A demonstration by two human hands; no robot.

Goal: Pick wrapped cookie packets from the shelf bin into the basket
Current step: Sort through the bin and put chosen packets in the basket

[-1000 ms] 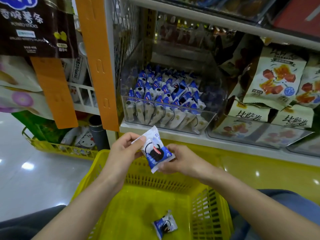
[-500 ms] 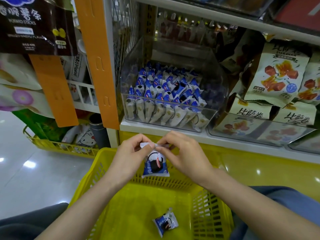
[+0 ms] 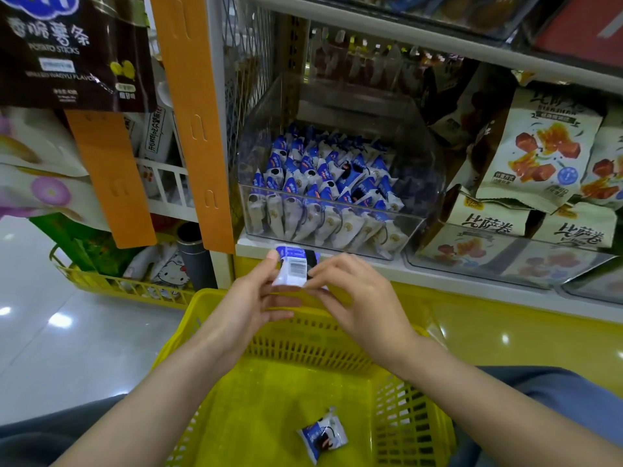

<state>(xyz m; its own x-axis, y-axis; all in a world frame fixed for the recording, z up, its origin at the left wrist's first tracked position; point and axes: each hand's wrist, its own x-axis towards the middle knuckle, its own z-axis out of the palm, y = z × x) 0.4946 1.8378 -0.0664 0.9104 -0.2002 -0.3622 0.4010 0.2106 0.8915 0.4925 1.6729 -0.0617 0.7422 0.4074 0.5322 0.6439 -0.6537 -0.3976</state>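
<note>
Held packet (image 3: 294, 268) pinched from both sides, just above far rim of yellow basket (image 3: 409, 412), close in front of shelf edge.
- Left hand (image 3: 251, 298): thumb and fingertips curled onto packet's left edge.
- Right hand (image 3: 359, 299): fingertips nipping its right edge, other fingers curled beneath.
- Barcode side up. Long axis roughly near-to-far, far end tipped toward the shelf.

Clear shelf bin (image 3: 418, 197) directly beyond the hands, packed with rows of blue-and-white packets (image 3: 320, 176), mostly on end. One loose packet (image 3: 323, 433) already flat on the basket floor, toward the near right.

Key relation: basket floor straight below and nearer than the held packet. Drop path down and toward the body, nothing in between. Both hands level at the rim, neither plainly closer to the floor.

Judged step: packet out of the bin, not yet released. Likely need next: loosen both pinches over the opening, or lower it with one hand. For the following pick, bin far and slightly right of the hands, right hand marginally nearer.
</note>
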